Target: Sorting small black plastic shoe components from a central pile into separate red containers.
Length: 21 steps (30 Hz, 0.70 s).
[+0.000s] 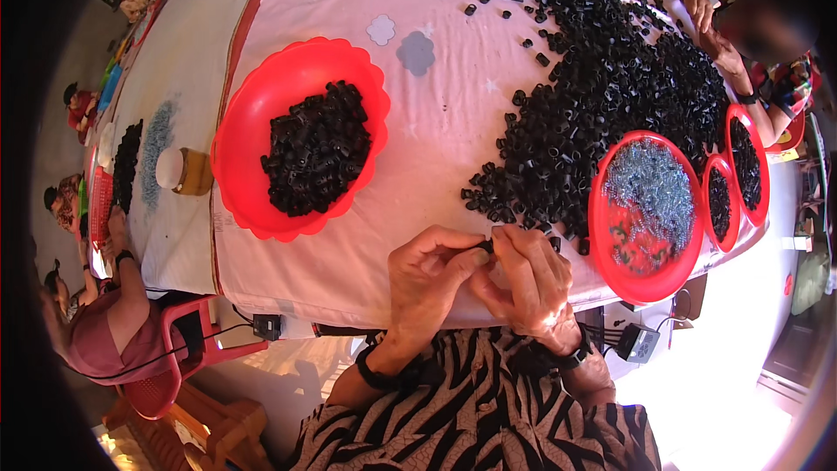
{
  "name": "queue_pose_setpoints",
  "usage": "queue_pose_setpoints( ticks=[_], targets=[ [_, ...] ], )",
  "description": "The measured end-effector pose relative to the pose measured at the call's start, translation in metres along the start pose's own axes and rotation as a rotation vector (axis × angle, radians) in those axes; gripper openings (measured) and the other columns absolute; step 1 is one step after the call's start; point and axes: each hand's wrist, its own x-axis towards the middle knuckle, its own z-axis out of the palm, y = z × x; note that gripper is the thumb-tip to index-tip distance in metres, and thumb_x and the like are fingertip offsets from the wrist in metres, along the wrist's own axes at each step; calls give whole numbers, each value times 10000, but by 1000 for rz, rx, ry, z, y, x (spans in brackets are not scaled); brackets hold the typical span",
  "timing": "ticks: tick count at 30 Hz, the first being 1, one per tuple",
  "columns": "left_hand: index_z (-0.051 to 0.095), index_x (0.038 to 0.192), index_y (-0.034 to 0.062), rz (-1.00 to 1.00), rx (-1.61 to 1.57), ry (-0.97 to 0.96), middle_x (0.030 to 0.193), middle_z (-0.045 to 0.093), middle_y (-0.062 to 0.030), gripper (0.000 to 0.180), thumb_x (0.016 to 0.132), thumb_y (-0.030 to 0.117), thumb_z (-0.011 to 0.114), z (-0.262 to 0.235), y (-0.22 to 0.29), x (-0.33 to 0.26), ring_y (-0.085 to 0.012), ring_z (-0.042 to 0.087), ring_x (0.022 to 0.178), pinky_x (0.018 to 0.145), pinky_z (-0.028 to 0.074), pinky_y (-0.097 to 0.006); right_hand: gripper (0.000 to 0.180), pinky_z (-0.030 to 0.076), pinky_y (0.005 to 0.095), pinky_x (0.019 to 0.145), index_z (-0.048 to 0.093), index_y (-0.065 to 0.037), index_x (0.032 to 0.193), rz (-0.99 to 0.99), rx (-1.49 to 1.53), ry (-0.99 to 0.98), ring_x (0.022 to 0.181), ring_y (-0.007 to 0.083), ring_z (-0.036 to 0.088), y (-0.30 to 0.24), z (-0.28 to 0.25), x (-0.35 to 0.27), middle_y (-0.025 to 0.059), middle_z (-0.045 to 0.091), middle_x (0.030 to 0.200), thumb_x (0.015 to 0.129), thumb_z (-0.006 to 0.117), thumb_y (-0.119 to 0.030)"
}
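Note:
My left hand (429,275) and my right hand (530,281) meet near the table's front edge. Between thumb and fingers the left one pinches a small black cylindrical part (485,246). The right fingertips close against that same part from the other side; whether they hold something of their own is hidden. Just beyond my hands spreads a big pile of black cylindrical parts (602,96). To the left, a red scalloped basin (240,131) holds many more of them. Right of my right hand, a red bowl (641,290) contains small clear bluish pieces and a few dark ones.
Two smaller red bowls with black parts, one a small bowl (731,240), stand at the far right. A person's hands (711,30) reach over the pile's far right. A jar (185,171) stands left of the basin. Another person sits left by a red chair (205,340).

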Motion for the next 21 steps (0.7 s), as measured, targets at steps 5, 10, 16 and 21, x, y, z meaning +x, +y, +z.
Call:
queue_pose_setpoints(
  ticks=[5,10,16,21],
  targets=[
    [635,1025,-80,25,19,50,983,693,-139,137,888,-90,623,-5,-6,4,-166,670,906,838,547,-268,392,569,342,611,594,80,1060,112,167,-70,784,308,672,5,4,2,192,635,1006,695,723,19],
    [638,1024,-76,-47,-63,32,986,693,-134,132,894,-62,631,-12,-6,9,-176,672,919,835,554,-284,398,582,360,669,597,59,1090,170,325,-109,839,333,677,8,-4,10,201,641,1039,713,724,34],
    [643,1045,-69,-98,-45,5,969,688,-130,158,888,-47,646,-14,-1,7,-181,674,877,798,573,-299,260,569,320,676,647,62,1036,371,615,-152,836,292,686,15,-11,6,195,655,1012,778,666,84],
    [648,1024,-73,-144,19,-10,908,694,-153,172,853,-53,649,-13,5,9,-205,681,785,748,569,-311,216,555,290,663,679,38,979,439,618,-159,796,233,692,14,-17,12,169,671,956,782,631,113]
  ],
)
